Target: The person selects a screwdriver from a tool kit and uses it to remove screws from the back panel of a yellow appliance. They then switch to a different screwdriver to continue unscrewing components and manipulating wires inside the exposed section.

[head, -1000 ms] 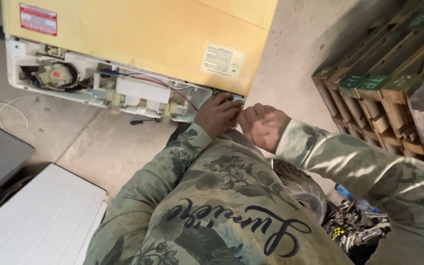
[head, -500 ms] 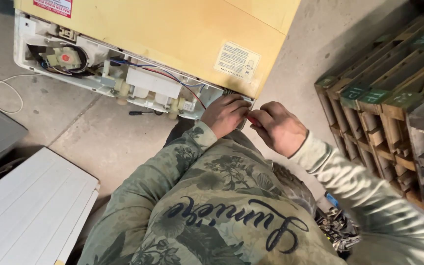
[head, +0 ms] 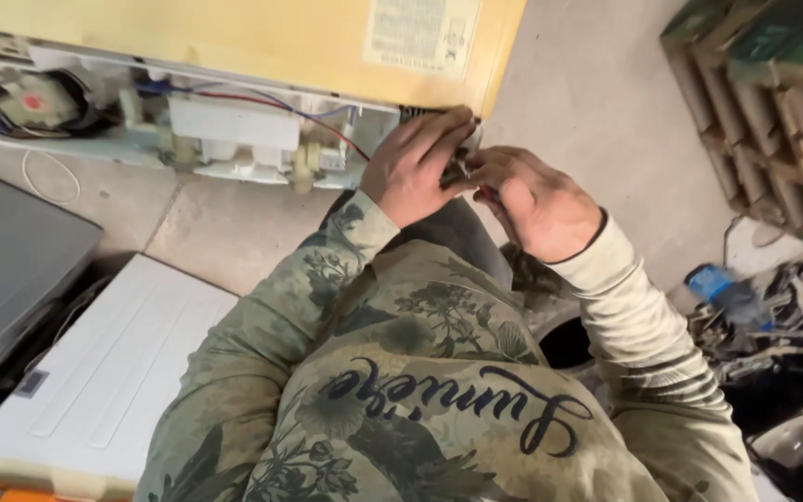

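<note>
Corner fitting at upper centre of frame, on the yellow appliance w/ its open underside, looks small, stiff & fiddly, so best pinched by its edges. My left hand curls over it, right hand pinches sth thin beside it; can't tell what. Bare concrete floor to the right gives room, pallet stack far right, white panel lower left.

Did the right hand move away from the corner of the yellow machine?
No. The right hand is beside the left hand at the corner of the yellow machine, just as before; only the camera shifted.
</note>
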